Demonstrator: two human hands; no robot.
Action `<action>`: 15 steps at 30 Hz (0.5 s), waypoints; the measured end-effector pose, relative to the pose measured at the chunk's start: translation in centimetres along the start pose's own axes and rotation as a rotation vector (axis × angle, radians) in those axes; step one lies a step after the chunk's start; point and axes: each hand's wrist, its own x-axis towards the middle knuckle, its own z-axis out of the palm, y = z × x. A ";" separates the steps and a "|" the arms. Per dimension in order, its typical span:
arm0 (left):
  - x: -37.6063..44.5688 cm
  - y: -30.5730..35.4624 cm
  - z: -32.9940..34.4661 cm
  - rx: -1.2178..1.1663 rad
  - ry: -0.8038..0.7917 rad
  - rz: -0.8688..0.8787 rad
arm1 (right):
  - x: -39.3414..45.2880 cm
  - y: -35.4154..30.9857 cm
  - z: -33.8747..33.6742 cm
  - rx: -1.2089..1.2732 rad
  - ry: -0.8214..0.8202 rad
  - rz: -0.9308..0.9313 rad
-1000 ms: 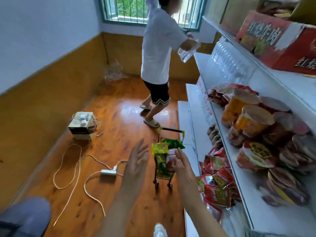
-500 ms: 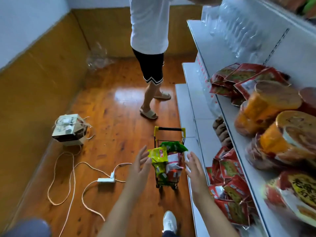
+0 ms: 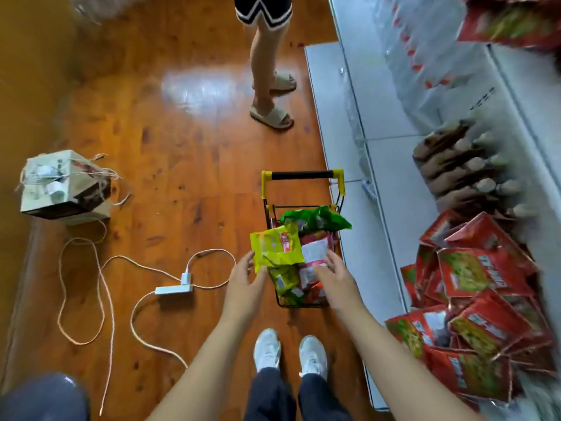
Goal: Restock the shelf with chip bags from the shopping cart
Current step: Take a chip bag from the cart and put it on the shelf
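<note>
A small black wire shopping cart (image 3: 303,205) with a yellow-ended handle stands on the wood floor just ahead of my feet. It is heaped with chip bags: a yellow-green bag (image 3: 276,246) on top at the left, a darker green bag (image 3: 315,218) behind it, a red-and-white bag (image 3: 315,253) at the right. My left hand (image 3: 246,284) touches the lower left edge of the yellow-green bag, fingers spread. My right hand (image 3: 337,278) rests on the red-and-white bag, fingers apart. Neither hand has closed on a bag. The white shelf (image 3: 379,208) runs along the right.
Red chip bags (image 3: 473,278) are piled on the lower shelf at right, brown bottles (image 3: 461,165) behind them. Another person's legs in sandals (image 3: 271,113) stand beyond the cart. A white power strip and cable (image 3: 173,288) and a paper bag (image 3: 60,186) lie on the floor at left.
My view has tipped down and closer to the cart. Both hands have come in from either side of the cart and now touch the top bags.
</note>
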 end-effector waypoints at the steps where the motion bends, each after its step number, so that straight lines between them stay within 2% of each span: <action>1: 2.0 -1.0 0.7 0.041 -0.001 -0.005 | 1.7 0.7 0.9 0.006 0.005 0.022; 4: 8.3 -3.3 2.8 0.229 -0.008 0.064 | 6.3 2.9 3.8 0.144 0.040 0.160; 7: 13.8 -4.8 4.6 0.391 -0.019 0.134 | 10.0 4.6 6.9 0.484 0.062 0.450; 9: 16.5 -5.4 5.6 0.493 -0.047 0.126 | 11.9 5.2 8.5 0.671 0.064 0.571; 12: 19.2 -6.6 6.6 0.589 -0.186 0.090 | 13.7 5.8 10.5 0.828 0.060 0.575; 15: 20.2 -7.0 6.6 0.482 -0.290 0.055 | 14.6 6.2 12.1 0.838 0.085 0.561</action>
